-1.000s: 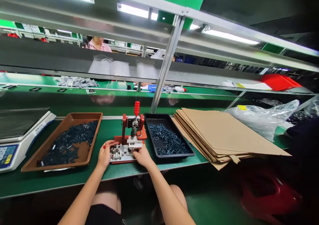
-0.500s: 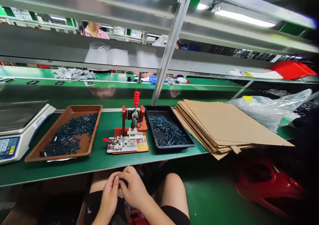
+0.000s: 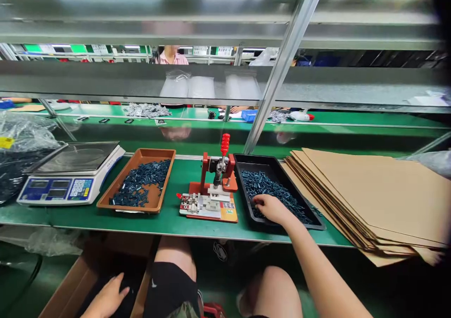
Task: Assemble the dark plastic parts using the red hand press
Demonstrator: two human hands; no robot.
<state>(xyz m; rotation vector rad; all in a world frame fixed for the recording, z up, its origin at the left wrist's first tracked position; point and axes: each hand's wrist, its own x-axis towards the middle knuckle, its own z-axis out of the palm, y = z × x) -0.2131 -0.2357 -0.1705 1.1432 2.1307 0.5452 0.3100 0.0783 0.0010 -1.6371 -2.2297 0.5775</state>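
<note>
My right hand [image 3: 272,209] reaches into the near left part of a black tray [image 3: 319,223]. Its fingers are curled down among small blue-black parts [image 3: 278,189], and what they pinch, if anything, is hidden. Low on the left, my left hand [image 3: 110,295] hangs over an open cardboard box [image 3: 66,285] below the table edge, its fingers apart and nothing seen in them. Between the two trays stands a red toggle clamp press [image 3: 220,182] with a metal fixture at its base. A brown tray [image 3: 155,205] left of the press holds flatter dark pieces [image 3: 141,182].
A digital scale [image 3: 70,182] stands left of the brown tray, beside a clear plastic bag [image 3: 24,135]. Stacked cardboard sheets [image 3: 380,191] lie to the right, overhanging the table edge. A metal post [image 3: 282,73] and a shelf with plastic bags [image 3: 200,88] rise behind.
My hands were together above my lap and have parted. The right went up into the black tray, the left down over the box. The view has swung left and levelled.
</note>
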